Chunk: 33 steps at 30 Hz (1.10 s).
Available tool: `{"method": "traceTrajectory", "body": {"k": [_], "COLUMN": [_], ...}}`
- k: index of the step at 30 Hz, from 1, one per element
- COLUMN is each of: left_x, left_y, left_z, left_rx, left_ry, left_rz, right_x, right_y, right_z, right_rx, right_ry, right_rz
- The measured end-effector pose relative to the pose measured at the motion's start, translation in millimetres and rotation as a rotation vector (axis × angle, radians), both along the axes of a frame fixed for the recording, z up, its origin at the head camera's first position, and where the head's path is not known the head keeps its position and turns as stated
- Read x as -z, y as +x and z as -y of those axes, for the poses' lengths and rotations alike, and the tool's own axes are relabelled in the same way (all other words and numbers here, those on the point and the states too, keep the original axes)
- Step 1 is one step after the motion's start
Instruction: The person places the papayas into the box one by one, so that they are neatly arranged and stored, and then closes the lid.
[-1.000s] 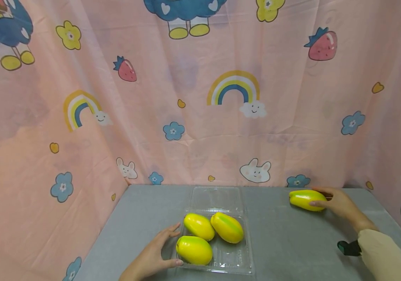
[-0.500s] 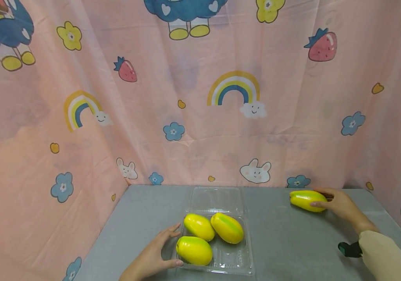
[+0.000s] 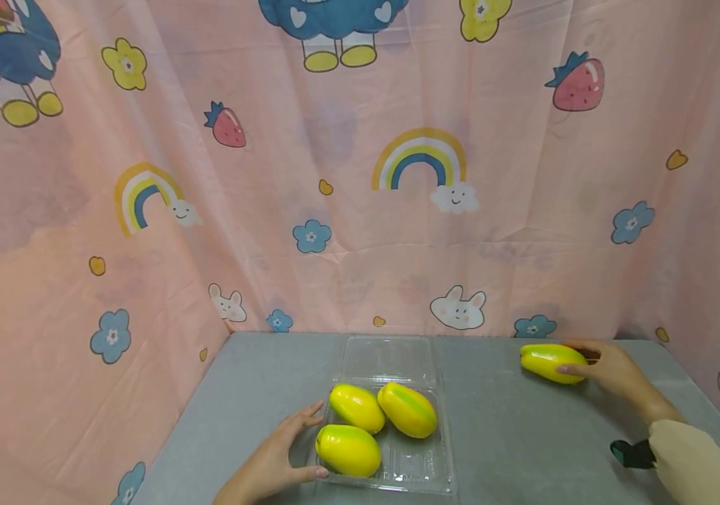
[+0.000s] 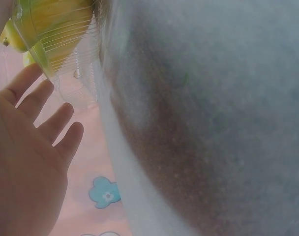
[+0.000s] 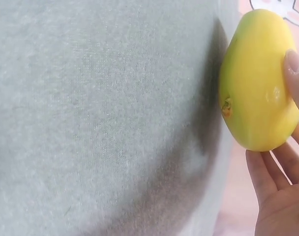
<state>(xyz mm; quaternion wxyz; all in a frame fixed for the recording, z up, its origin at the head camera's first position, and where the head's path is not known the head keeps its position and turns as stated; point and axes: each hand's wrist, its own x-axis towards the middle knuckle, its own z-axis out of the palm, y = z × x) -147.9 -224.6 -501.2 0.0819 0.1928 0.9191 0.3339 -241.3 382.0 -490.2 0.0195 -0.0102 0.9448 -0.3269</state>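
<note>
At the back right of the table, my right hand (image 3: 615,375) grips a yellow-green papaya (image 3: 544,361) by its right end. In the right wrist view, the thumb presses one side of that papaya (image 5: 260,83) and the fingers sit behind it. My left hand (image 3: 274,456) rests at the left side of a clear plastic clamshell box (image 3: 419,466). The thumb is at its front corner, and the fairly straight fingers are along its left wall. Inside the box lie a back-left papaya (image 3: 357,407), a back-right papaya (image 3: 406,410) and a front-left papaya (image 3: 348,450).
The box's lid (image 3: 388,358) is folded back flat towards the rear of the grey table (image 3: 492,435). A pink printed curtain (image 3: 347,280) encloses the table at the back and sides. A dark wrist device (image 3: 632,454) sticks out beside the right sleeve (image 3: 690,459).
Hardly anything differs. The right forearm and its sleeve have shifted very slightly rightward, while both hands keep their places at the papaya and the box.
</note>
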Motion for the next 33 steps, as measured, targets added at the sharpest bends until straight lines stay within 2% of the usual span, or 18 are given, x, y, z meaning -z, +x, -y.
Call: {"method": "traceTrajectory", "body": {"k": [7, 13, 18, 26, 33], "left_x": [0.0, -0.1, -0.5, -1.9, -1.2], "left_y": [-1.1, -0.5, 0.2, 1.1, -0.3], "left_z": [-0.8, -0.7, -0.8, -1.1, -1.4], "left_rx": [-0.007, -0.006, 0.0, -0.006, -0.01], "left_ry": [-0.006, -0.008, 0.002, -0.003, -0.007], "left_rz": [0.005, 0.004, -0.004, 0.002, 0.007], "right_x": [0.4, -1.6, -4.7, -2.9, -5.7], "right_y": [2.8, 7.9, 11.4, 14.4, 17.4], "right_z": [0.6, 7.0, 15.9, 33.3, 49.4], "right_rx": [-0.042, -0.066, -0.078, -0.122, -0.145], "right_ry": [0.015, 0.043, 0.06, 0.044, 0.033], "right_rz": [-0.044, -0.04, -0.025, -0.085, -0.101]}}
